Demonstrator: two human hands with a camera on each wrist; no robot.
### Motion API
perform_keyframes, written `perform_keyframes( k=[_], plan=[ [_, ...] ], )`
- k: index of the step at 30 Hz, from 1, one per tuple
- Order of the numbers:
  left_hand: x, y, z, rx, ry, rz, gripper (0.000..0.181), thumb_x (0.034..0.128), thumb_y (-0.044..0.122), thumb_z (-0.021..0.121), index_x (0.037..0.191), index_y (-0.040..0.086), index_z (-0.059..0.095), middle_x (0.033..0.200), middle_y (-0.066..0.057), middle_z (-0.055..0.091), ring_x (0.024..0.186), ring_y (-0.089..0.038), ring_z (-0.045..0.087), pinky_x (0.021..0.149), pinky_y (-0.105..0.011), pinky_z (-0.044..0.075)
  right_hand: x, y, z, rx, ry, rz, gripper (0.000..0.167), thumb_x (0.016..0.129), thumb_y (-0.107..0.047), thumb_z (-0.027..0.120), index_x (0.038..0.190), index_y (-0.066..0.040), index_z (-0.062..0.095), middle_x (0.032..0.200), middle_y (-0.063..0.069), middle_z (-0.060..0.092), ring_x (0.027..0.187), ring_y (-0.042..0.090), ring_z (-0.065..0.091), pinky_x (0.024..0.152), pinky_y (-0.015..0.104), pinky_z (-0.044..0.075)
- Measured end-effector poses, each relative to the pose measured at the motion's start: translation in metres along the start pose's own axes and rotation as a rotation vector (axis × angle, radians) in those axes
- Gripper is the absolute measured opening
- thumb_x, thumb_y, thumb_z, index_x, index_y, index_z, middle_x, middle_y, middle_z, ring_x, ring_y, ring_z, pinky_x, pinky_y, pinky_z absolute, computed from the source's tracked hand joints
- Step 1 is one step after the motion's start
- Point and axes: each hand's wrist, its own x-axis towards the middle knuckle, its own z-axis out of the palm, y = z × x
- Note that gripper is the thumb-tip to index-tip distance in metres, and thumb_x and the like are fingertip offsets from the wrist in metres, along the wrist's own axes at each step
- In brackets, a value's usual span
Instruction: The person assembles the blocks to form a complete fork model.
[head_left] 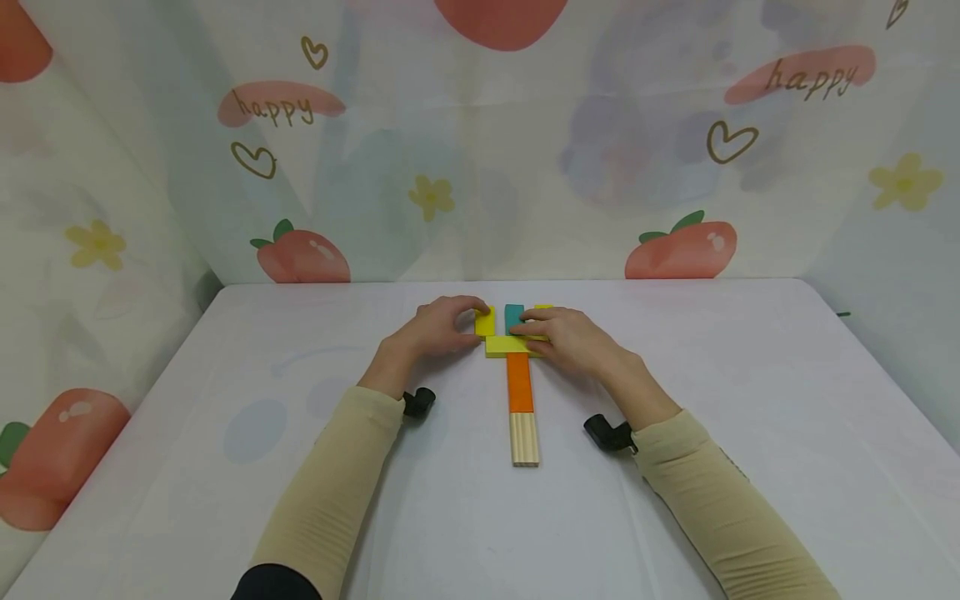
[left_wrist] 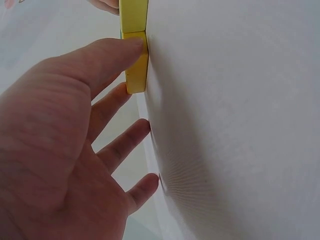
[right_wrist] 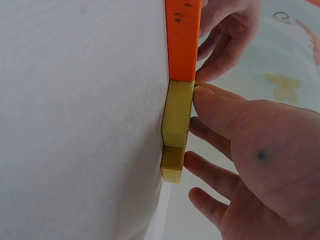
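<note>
Wooden blocks lie in a T-like shape on the white table. A yellow-green block (head_left: 501,347) lies crosswise, with an orange block (head_left: 519,383) and a plain wood block (head_left: 524,440) in line below it. Beyond it are a yellow block (head_left: 484,323) at the left, a teal block (head_left: 513,318) in the middle and another yellow block (head_left: 543,307) at the right, partly hidden. My left hand (head_left: 441,323) pinches the left yellow block between thumb and index finger. Fairly straight fingers of my right hand (head_left: 570,337) rest over the right part, its thumb touching the crosswise block.
A white cloth covers the table (head_left: 450,517). Behind it and at the sides hangs a printed curtain (head_left: 495,150) with fruit, flowers and lettering. Black wrist cameras sit on both wrists, close above the cloth.
</note>
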Motion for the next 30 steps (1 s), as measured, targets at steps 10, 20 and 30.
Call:
perform_keyframes(
  k=[10,20,30],
  plan=[
    [-0.0012,0.0009,0.0,-0.012,0.002,-0.008,0.047,0.0954,0.023,0.071,0.141,0.019,0.059,0.152,-0.001,0.053,0.145,-0.026,0.041,0.12,-0.058,0.024,-0.0001,-0.0003,0.0001,-0.005,-0.009,0.014,0.036,0.099,-0.012,0.066,0.136,-0.011,0.068,0.144,0.018,0.059,0.135,0.04,0.053,0.112,0.057,0.04],
    [-0.0031,-0.0012,-0.0007,-0.015,0.012,-0.002,0.048,0.0951,0.027,0.071,0.141,0.021,0.059,0.154,0.0,0.051,0.145,-0.025,0.04,0.119,-0.061,0.023,-0.0005,-0.0013,-0.0017,0.015,-0.02,0.041,0.037,0.099,-0.014,0.067,0.136,-0.012,0.068,0.144,0.017,0.059,0.136,0.038,0.052,0.114,0.056,0.039],
    [-0.0095,-0.0004,-0.0027,-0.032,0.034,-0.015,0.049,0.0957,0.027,0.071,0.143,0.02,0.058,0.155,0.0,0.05,0.146,-0.026,0.039,0.121,-0.057,0.023,-0.0005,-0.0038,-0.0035,0.09,-0.034,0.105,0.038,0.101,-0.017,0.064,0.139,-0.011,0.065,0.149,0.015,0.055,0.14,0.039,0.047,0.116,0.057,0.036]
  ],
)
